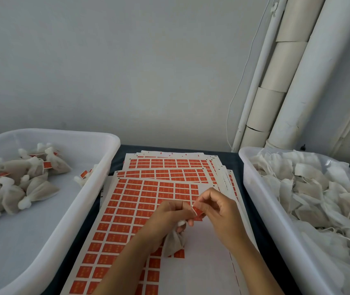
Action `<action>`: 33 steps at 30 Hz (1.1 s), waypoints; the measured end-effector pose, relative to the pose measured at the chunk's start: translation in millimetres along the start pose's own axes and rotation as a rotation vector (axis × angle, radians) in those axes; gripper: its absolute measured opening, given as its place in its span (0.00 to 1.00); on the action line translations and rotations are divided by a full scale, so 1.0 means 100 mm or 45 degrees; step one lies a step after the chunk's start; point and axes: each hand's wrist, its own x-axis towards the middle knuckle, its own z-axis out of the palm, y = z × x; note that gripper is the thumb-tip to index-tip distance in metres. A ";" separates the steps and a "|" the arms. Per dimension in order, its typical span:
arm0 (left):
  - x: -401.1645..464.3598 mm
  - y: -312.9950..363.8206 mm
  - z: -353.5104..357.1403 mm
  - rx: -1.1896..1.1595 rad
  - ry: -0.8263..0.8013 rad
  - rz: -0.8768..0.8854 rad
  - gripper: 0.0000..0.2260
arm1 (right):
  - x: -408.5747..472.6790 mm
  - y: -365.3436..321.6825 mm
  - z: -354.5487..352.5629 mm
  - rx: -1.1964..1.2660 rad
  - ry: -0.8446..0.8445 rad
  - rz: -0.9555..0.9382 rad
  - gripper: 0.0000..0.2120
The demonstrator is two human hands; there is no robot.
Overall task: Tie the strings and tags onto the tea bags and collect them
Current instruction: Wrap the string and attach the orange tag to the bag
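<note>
My left hand (171, 213) grips the gathered neck of a white tea bag (174, 241), which hangs below it over the sticker sheets. My right hand (216, 207) pinches a small red tag (198, 210) with the white string at its edge, right beside my left fingertips. Under both hands lies a stack of sheets of red tag stickers (140, 201); the near right part of the top sheet is bare white.
A white tub (104, 167) on the left holds several tied tea bags with red tags (21, 179). A white tub (252, 188) on the right is full of untied tea bags with strings (318, 192). Cardboard tubes (284, 71) lean against the wall behind.
</note>
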 end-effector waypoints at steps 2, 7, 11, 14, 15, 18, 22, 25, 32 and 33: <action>0.01 -0.01 0.00 0.000 0.007 0.011 0.18 | 0.00 -0.01 0.00 -0.019 0.003 -0.014 0.05; 0.03 -0.03 0.00 -0.019 0.018 0.038 0.15 | 0.00 -0.01 0.03 -0.106 0.055 -0.021 0.04; 0.03 -0.05 0.01 -0.054 -0.001 0.093 0.11 | -0.01 0.00 0.04 -0.163 0.097 -0.065 0.04; 0.02 -0.06 0.02 -0.053 0.008 0.119 0.10 | -0.02 0.00 0.04 -0.221 0.116 -0.081 0.05; 0.02 -0.06 0.03 -0.052 0.009 0.125 0.10 | -0.02 0.00 0.04 -0.243 0.121 -0.086 0.05; 0.01 -0.06 0.04 -0.050 0.007 0.138 0.09 | -0.03 -0.01 0.04 -0.288 0.132 -0.101 0.06; 0.02 -0.06 0.07 -0.016 0.039 0.154 0.08 | -0.04 -0.02 0.03 -0.291 0.116 -0.088 0.06; 0.02 -0.05 0.08 -0.033 0.056 0.159 0.07 | -0.04 -0.02 0.04 -0.280 0.118 -0.082 0.05; 0.04 -0.08 0.13 0.040 0.157 0.203 0.09 | -0.05 -0.03 0.05 -0.280 0.109 -0.101 0.04; 0.04 -0.09 0.14 0.092 0.195 0.244 0.07 | -0.05 -0.04 0.05 -0.285 0.098 -0.106 0.04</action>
